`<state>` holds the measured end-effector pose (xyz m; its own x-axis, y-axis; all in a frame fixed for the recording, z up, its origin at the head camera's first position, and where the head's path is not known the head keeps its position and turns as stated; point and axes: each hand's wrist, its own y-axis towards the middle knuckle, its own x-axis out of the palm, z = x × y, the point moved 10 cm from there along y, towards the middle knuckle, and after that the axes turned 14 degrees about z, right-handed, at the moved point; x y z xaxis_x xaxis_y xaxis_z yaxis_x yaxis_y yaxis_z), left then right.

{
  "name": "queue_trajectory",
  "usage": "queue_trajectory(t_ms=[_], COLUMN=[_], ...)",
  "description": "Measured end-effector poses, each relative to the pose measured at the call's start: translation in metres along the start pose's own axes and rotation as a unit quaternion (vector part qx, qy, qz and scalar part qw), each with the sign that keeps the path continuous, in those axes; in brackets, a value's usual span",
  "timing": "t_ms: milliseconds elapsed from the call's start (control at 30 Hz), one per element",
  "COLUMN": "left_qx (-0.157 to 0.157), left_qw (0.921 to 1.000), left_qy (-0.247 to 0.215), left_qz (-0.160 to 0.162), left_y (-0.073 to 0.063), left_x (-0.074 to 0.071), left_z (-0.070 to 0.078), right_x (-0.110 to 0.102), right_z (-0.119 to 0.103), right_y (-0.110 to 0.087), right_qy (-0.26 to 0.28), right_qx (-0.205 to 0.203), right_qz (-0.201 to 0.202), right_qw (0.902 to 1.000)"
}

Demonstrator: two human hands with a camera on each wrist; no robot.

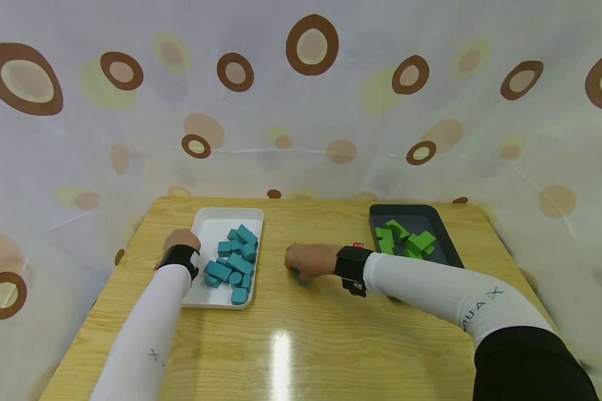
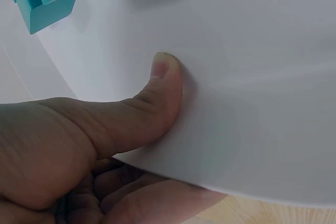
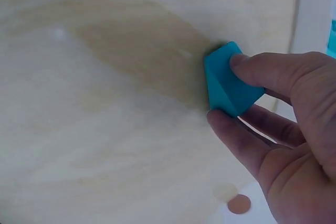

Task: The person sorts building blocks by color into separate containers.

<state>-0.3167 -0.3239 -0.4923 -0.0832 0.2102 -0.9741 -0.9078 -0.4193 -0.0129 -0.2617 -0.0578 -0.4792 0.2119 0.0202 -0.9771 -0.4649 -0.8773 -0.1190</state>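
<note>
My left hand [image 1: 181,238] grips the left side of a white tray [image 1: 207,236]. In the left wrist view the thumb [image 2: 157,95] presses inside the tray wall and the fingers curl beneath its edge. Several teal blocks [image 1: 237,262], some rectangular and one round-ended, lie heaped toward the tray's right side. Between the two trays, low over the wooden table, my right hand [image 1: 313,260] pinches a teal block [image 3: 231,85] between thumb and fingertips. The head view shows only a bit of that block below the hand.
A black tray [image 1: 446,245] holding several green blocks [image 1: 416,242] sits at the right, partly covered by my right forearm. The wooden table [image 1: 321,345] reaches back to a patterned curtain [image 1: 276,111], which also hangs along both sides.
</note>
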Motion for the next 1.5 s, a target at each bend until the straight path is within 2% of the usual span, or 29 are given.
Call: queue_trajectory(t_ms=[133, 400, 533, 633, 700, 900, 1067, 1233, 1400, 1500], left_qx=[-0.012, 0.017, 0.006, -0.008, -0.008, 0.003, 0.002, 0.000, 0.024, 0.058], left_qw=[0.9999, 0.9999, 0.9999, 0.9998, 0.9998, 0.9999, 1.0000, 1.0000, 0.9997, 0.9983], left_qy=[-0.007, 0.000, -0.009, -0.015, -0.016, -0.015, -0.010, -0.007, -0.005, 0.005], left_qz=[0.004, 0.003, 0.007, 0.009, 0.007, 0.000, 0.001, 0.001, 0.006, -0.008], left_y=[-0.004, -0.033, -0.023, -0.011, -0.007, -0.004, -0.005, -0.004, -0.002, -0.005], left_x=[-0.003, -0.024, -0.019, -0.006, 0.000, 0.010, 0.008, 0.009, 0.009, 0.009], left_z=[-0.002, 0.009, 0.003, -0.002, -0.002, 0.001, 0.003, 0.006, 0.008, 0.007], right_x=[-0.020, -0.067, -0.077, -0.071, -0.063, -0.039, -0.032, -0.028, -0.029, -0.031], right_z=[-0.004, -0.036, -0.051, -0.060, -0.065, -0.068, -0.063, -0.055, -0.045, -0.040], right_y=[0.023, 0.072, 0.095, 0.108, 0.114, 0.119, 0.118, 0.114, 0.104, 0.096], right_qy=[-0.015, -0.011, 0.006, 0.012, 0.010, 0.009, 0.007, -0.016, -0.037, -0.023], right_qx=[0.001, -0.038, -0.030, -0.026, -0.026, -0.013, -0.001, -0.011, -0.027, -0.025], right_qz=[0.005, 0.042, 0.046, 0.037, 0.031, 0.008, 0.005, 0.007, 0.023, 0.044], right_qw=[0.9999, 0.9984, 0.9984, 0.9989, 0.9991, 0.9999, 1.0000, 0.9998, 0.9987, 0.9985])
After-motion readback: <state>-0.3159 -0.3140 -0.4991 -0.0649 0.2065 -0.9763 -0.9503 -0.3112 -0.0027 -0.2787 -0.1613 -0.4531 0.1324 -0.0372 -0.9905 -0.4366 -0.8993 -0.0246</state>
